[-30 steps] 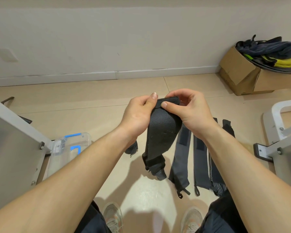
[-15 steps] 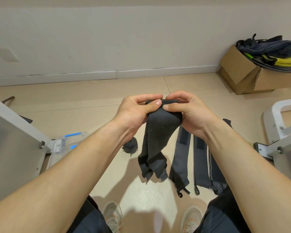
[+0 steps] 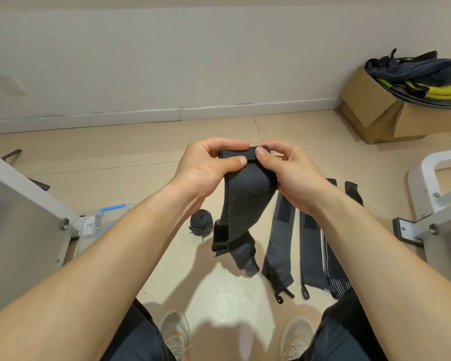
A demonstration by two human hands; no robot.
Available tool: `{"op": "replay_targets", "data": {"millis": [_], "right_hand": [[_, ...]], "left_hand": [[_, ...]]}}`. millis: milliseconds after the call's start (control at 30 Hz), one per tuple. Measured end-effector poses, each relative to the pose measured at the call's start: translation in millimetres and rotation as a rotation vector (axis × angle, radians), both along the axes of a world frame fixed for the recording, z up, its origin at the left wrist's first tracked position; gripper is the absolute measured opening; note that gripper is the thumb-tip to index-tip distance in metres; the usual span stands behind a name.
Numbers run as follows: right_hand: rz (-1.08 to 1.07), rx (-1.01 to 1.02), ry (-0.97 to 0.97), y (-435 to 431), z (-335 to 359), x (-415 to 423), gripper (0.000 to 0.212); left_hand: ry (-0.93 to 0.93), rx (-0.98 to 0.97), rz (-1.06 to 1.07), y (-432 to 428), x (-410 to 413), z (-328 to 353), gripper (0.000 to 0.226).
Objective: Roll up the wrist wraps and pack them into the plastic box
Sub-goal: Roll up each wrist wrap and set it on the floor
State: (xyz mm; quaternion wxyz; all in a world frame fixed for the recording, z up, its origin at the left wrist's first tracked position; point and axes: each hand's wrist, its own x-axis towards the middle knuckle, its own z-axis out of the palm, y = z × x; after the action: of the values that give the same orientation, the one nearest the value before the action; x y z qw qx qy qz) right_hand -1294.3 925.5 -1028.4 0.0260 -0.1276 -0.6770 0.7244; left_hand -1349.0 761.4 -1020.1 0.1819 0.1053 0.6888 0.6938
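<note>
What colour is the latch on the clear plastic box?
Blue. The latch on the plastic box shows best in the head view, at the left.

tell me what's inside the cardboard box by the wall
The cardboard box is heaped with dark blue fabric, black straps and something yellow spilling over its rim. Whatever lies deeper is covered by that pile and the box walls.

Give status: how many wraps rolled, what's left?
Done: one rolled wrap lies on the floor, not boxed. In hand: left hand and right hand pinch the top end of the black wrap, roll barely started. Left: at least three flat wraps on the floor, then packing; plastic box mostly hidden.
</note>
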Motion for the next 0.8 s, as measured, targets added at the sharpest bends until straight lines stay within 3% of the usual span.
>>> {"op": "replay_targets", "data": {"millis": [100,267,333,467,600,800], "right_hand": [[-0.057,-0.088,0.036,-4,-1,-2,0.011],[-0.126,-0.093,0.068,-15,-4,-3,0.015],[-0.158,-0.087,0.088,-18,-5,-3,0.016],[-0.195,-0.064,0.109,-22,-4,-2,0.017],[-0.19,-0.097,0.053,-22,-1,-1,0.017],[-0.113,-0.025,-0.065,-20,-3,-1,0.018]], "left_hand": [[0.016,-0.011,0.054,3,2,-5,0.028],[-0.18,-0.003,0.066,12,4,-10,0.045],[-0.178,-0.04,0.077,15,6,-8,0.046],[-0.149,-0.041,0.105,20,9,-9,0.069],[0.002,-0.072,0.196,23,11,-12,0.02],[-0.023,0.0,0.179,16,5,-13,0.006]]}}
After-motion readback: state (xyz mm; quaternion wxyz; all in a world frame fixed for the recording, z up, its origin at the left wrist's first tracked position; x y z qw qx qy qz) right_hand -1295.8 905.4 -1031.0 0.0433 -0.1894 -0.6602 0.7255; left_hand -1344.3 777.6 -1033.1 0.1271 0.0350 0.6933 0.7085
